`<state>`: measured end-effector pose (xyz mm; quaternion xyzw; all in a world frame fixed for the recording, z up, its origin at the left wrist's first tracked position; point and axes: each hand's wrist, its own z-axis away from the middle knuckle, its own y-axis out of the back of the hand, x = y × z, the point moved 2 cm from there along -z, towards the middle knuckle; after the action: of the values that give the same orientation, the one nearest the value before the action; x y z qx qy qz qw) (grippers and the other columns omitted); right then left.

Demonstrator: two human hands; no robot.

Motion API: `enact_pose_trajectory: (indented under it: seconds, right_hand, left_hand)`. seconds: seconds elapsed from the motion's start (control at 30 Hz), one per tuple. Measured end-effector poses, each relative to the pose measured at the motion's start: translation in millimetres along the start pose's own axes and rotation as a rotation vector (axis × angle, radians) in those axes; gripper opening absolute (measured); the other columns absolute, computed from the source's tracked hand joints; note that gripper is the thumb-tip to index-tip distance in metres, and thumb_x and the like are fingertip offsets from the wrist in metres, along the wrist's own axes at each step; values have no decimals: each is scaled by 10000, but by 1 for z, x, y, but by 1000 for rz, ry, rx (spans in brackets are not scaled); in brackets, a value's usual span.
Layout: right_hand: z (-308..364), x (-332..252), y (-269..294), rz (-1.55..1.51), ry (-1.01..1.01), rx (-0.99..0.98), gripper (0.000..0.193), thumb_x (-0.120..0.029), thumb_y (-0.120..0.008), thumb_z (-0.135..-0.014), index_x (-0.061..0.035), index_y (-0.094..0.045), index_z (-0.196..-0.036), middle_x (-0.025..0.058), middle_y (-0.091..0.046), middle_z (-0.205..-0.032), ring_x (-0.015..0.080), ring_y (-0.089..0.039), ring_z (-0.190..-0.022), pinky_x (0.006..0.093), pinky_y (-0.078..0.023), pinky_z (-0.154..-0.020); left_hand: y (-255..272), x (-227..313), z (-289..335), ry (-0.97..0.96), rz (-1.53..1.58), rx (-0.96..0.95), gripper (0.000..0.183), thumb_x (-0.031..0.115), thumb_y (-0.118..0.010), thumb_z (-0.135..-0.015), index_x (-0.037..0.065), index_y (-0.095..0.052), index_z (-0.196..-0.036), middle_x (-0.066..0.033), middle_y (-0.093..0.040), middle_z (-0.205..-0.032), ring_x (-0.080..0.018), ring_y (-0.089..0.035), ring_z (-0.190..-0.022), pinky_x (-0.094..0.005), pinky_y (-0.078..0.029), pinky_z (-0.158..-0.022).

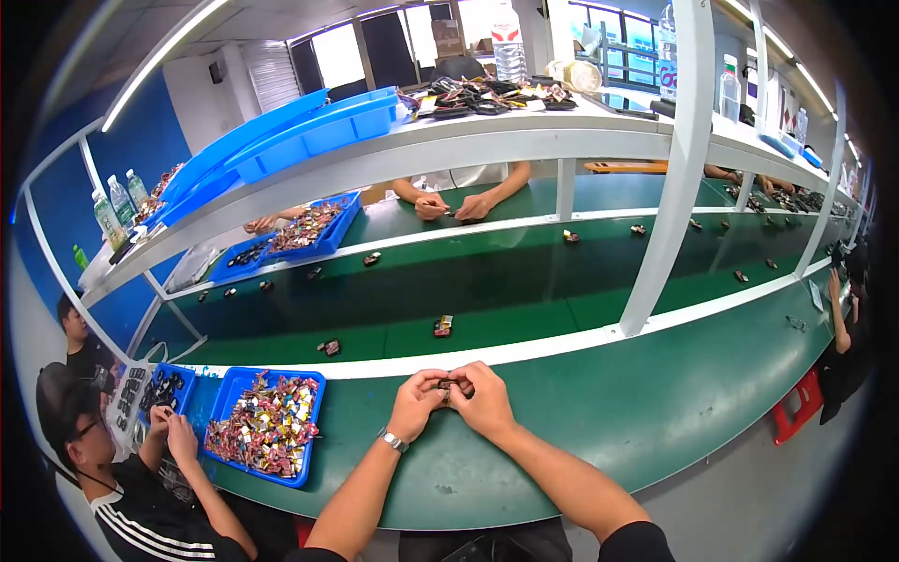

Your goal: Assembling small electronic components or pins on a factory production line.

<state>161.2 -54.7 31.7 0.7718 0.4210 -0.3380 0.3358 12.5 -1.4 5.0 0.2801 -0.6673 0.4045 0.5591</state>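
Observation:
My left hand [415,403] and my right hand [480,399] meet above the green worktop [581,403]. The fingers of both are closed on a small dark part [447,385], mostly covered by the fingertips, so its exact kind cannot be told. To the left of my hands, a blue tray [316,398] is heaped with small reddish, yellow and white electronic parts [267,421]. Straight ahead of my hands, a small red and yellow assembly [443,326] lies on the dark green conveyor belt [524,323], with another small part [329,347] farther left.
A white post [670,187] rises right of my hands to a shelf [468,145] carrying blue bins and loose parts. At my left a co-worker [140,478] handles something small beside a tray of black parts [169,389]. Another person's hands [454,206] work across the belt.

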Motion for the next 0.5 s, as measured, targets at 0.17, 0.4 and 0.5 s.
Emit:
enact_pose_trajectory:
  seconds: [0.17,0.4,0.5]
  right_hand:
    - [-14,25,5,-41,-192,15,145,1,-660,-795,-12,-642,-938,111,-640,-871,192,-666,-728,304,-553,-677]
    - [-89,114,50,217,-304,319,113,-30,-675,-784,-6,-653,-893,119,-655,-842,234,-666,-745,343,-530,-729]
    - [-95,112,46,659,-120,319,289,-131,-732,-779,-51,-627,-1036,111,-614,-997,300,-596,-933,420,-478,-803]
  left_hand:
    - [-6,8,4,-70,58,121,243,-17,-537,-917,-28,-535,-1160,-152,-622,-1154,-221,-641,-1014,-353,-571,-836]
    - [0,2,-2,-140,-49,199,109,27,-526,-945,-34,-599,-999,-159,-668,-998,-226,-680,-865,-340,-587,-731]
    - [12,2,-1,-177,-94,250,102,39,-523,-952,-30,-593,-978,-132,-667,-917,-197,-673,-783,-305,-569,-672]
